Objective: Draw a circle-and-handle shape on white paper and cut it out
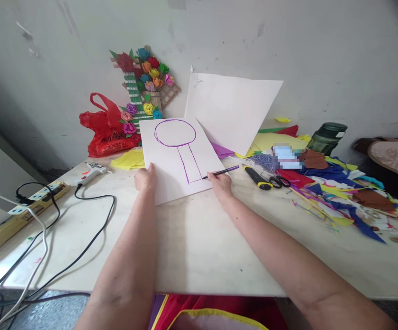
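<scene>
L hand [145, 178] is closed on the left edge of the sheet [164, 165], thumb on top; its other fingers are mostly hidden. R hand [221, 183] is clamped on the pen [226, 170], tip on the sheet by the near end of the right-hand line. Sheet sits mid-table, far of the person, w/ a purple circle [175, 133], two long lines & a short near line; can't tell if it lies fully flat.

Main risk, prob.: sheet swivels. It's gripped at one edge only, so a hard push of the pen could skew a line. If it's off the table [181, 256] anywhere, it may flex & the stroke wobble. R hand rests close to the strokes, so wet ink could smear.

Far side: the board [236, 110] leans behind the sheet; a shove fwd might topple it onto the work.

Right: cutter [257, 178] is just beyond the pen's back end, scissors [280, 182] next to it. A wide R swing could knock either; can't tell if the blade's out.

Left: black cord [111, 215] loops near the L arm; a snag might drag the glue gun [94, 174].
</scene>
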Motion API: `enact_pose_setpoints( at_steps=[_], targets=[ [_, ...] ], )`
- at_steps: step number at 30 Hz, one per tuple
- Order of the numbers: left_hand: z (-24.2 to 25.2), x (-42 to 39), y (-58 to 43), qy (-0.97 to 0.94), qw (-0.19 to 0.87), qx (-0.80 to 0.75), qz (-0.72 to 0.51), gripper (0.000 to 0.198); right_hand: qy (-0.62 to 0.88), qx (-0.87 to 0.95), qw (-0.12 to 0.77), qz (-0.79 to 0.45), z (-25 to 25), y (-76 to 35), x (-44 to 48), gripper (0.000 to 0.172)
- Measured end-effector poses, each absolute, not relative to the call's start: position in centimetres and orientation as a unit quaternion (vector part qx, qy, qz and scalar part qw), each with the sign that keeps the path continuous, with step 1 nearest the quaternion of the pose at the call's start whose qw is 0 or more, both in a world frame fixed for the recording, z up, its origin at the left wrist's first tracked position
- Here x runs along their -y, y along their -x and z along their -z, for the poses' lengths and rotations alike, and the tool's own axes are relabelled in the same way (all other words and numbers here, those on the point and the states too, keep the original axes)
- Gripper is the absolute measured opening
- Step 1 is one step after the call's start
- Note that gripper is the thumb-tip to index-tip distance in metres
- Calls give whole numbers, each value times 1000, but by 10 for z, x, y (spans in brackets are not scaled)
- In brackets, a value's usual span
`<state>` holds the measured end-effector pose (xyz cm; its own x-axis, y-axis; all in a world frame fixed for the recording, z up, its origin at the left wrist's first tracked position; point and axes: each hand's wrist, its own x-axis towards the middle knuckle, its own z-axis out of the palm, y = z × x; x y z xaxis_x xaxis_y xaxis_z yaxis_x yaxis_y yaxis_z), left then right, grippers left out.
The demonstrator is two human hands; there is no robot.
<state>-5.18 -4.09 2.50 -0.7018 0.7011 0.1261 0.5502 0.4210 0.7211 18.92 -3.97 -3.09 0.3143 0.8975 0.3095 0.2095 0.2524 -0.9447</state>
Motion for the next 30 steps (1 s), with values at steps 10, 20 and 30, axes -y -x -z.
enact_pose_setpoints(
  at_steps=[10,20,30],
  targets=[
    [-23,38,55,-362,95,-835,-403,42,473,441,675,-355,16,-186,49,22],
    [-38,46,51,-352,42,-821,-448,49,416,433,714,-360,7,-185,60,26],
    [-37,45,51,-355,31,-812,-462,48,433,478,691,-326,5,-185,64,25]
  ],
)
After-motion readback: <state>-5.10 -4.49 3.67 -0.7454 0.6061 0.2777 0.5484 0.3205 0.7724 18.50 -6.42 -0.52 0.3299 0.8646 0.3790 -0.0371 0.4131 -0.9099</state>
